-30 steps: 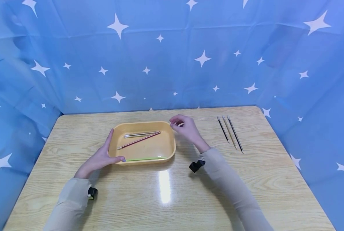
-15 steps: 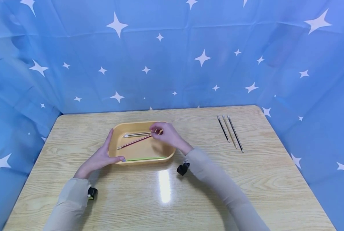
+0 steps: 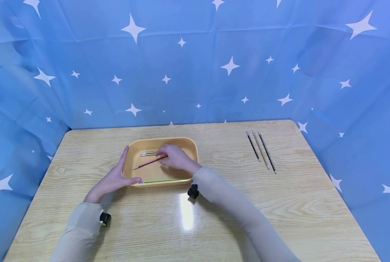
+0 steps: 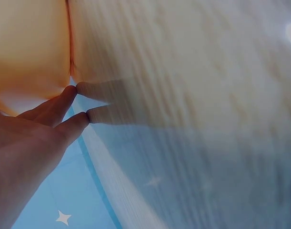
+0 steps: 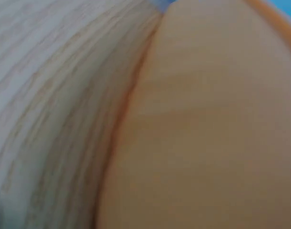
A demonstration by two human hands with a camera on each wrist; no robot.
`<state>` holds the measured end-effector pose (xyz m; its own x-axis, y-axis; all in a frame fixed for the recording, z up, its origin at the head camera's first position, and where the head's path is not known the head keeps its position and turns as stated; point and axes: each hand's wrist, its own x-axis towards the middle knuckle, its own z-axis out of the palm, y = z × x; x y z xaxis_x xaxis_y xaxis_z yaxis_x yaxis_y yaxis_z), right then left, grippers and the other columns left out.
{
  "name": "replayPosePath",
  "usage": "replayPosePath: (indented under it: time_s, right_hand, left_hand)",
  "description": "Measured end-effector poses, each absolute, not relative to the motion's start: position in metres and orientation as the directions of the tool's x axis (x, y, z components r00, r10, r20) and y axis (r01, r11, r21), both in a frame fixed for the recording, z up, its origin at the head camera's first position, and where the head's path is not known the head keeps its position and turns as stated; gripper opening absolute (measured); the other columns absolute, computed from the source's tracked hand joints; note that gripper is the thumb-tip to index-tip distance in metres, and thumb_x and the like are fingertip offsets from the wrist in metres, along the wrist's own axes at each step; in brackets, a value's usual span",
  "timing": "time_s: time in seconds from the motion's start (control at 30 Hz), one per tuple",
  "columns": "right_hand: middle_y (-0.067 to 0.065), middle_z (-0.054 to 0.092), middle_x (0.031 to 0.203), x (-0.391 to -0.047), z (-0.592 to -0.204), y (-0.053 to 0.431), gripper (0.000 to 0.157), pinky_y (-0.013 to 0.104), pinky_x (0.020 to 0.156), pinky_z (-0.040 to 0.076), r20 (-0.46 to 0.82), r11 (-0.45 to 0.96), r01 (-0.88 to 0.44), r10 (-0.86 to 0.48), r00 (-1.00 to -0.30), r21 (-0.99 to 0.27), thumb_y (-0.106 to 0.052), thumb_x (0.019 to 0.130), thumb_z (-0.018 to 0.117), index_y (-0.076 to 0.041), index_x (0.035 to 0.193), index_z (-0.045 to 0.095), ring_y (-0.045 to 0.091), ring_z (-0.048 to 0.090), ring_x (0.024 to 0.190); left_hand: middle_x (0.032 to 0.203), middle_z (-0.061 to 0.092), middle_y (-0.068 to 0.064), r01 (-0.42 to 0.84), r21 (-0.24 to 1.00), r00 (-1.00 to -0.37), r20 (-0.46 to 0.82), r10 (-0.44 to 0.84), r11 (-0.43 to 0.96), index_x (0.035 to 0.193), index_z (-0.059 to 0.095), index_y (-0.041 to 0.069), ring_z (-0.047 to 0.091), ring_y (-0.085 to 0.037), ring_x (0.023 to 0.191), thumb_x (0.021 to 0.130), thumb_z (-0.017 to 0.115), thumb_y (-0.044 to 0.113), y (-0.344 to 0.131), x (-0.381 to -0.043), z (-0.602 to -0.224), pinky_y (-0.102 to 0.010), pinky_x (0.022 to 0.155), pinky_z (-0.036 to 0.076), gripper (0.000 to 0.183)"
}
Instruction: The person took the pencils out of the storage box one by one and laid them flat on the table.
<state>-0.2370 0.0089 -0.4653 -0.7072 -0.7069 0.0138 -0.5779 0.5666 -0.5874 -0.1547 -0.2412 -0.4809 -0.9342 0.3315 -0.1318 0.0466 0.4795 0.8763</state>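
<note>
My left hand (image 3: pixel 113 178) holds the left front corner of a yellow plastic tray (image 3: pixel 195 145), fingers along its left side and thumb at the front rim. In the left wrist view, fingertips (image 4: pixel 69 90) touch the outer wall. Inside the tray, my right hand (image 3: pixel 178 158) reaches over a red pencil (image 3: pixel 147 163), with bent fingers around its right part. Whether they pinch it is hidden. Gold and silvery pencils (image 3: pixel 147 154) lie behind, partly covered by that hand. Along the front wall lies a green pencil (image 3: pixel 163 180). The right wrist view shows only tray wall and table.
Three pencils lie side by side on the wooden table (image 3: pixel 306 203) at the right: a short black one (image 3: pixel 253 146), a natural wood one (image 3: pixel 261 150) and a long dark one (image 3: pixel 267 152). A blue starred curtain (image 3: pixel 195 72) hangs around the table's back and sides.
My right hand has moved left from beyond the tray's right rim down into the tray, covering the right ends of the pencils. The left hand and tray have stayed put.
</note>
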Motion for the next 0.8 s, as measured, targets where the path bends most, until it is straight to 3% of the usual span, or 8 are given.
replayPosePath:
  time_s: [0.2,0.3,0.47,0.67,0.8]
  right_hand:
    - [-0.001,0.064,0.122,-0.2324,-0.4688,0.0044,0.031,0.041,0.095,0.039,-0.061,0.676,-0.566,-0.666,-0.744,-0.472,-0.018,0.089,0.069,-0.016,0.121,0.069,0.02,0.055,0.112]
    - [-0.004,0.065,0.115,-0.2305,-0.4692,0.0042,0.029,0.043,0.092,0.036,-0.086,0.704,-0.541,-0.641,-0.762,-0.46,-0.02,0.089,0.07,-0.02,0.118,0.071,0.018,0.055,0.106]
    - [-0.006,0.066,0.099,-0.2309,-0.4716,0.0042,0.023,0.033,0.08,0.039,-0.088,0.696,-0.55,-0.653,-0.752,-0.462,-0.015,0.088,0.071,-0.021,0.11,0.075,0.011,0.056,0.089]
    - [-0.005,0.072,0.096,-0.2339,-0.4749,0.0042,0.022,0.023,0.075,0.045,-0.078,0.66,-0.568,-0.683,-0.726,-0.492,-0.005,0.088,0.069,-0.015,0.106,0.077,0.009,0.061,0.086]
    - [-0.001,0.072,0.09,-0.2359,-0.4746,0.0068,0.018,0.021,0.069,0.046,-0.079,0.617,-0.519,-0.685,-0.724,-0.592,-0.006,0.088,0.07,-0.011,0.104,0.076,0.009,0.061,0.076]
  left_hand:
    - [0.159,-0.005,-0.019,0.05,0.874,-0.936,-0.128,0.328,0.484,0.152,-0.018,0.025,0.007,-0.045,0.141,0.08,0.08,0.026,-0.2409,-0.1557,-0.4802,-0.064,0.108,0.012,0.122]
    - [0.159,-0.005,-0.019,0.048,0.876,-0.936,-0.129,0.328,0.481,0.152,-0.019,0.024,0.007,-0.045,0.141,0.08,0.08,0.025,-0.2408,-0.1561,-0.4796,-0.064,0.108,0.012,0.122]
    - [0.159,-0.005,-0.021,0.04,0.878,-0.936,-0.134,0.326,0.477,0.152,-0.019,0.023,0.006,-0.045,0.141,0.08,0.08,0.025,-0.2404,-0.1553,-0.48,-0.064,0.108,0.012,0.122]
    - [0.159,-0.004,-0.022,0.042,0.88,-0.938,-0.129,0.323,0.473,0.153,-0.019,0.023,0.009,-0.046,0.141,0.08,0.08,0.023,-0.2404,-0.154,-0.4798,-0.063,0.108,0.015,0.122]
    - [0.159,-0.004,-0.022,0.044,0.878,-0.937,-0.13,0.324,0.477,0.152,-0.019,0.024,0.01,-0.047,0.14,0.08,0.08,0.022,-0.2406,-0.1532,-0.4777,-0.063,0.108,0.015,0.123]
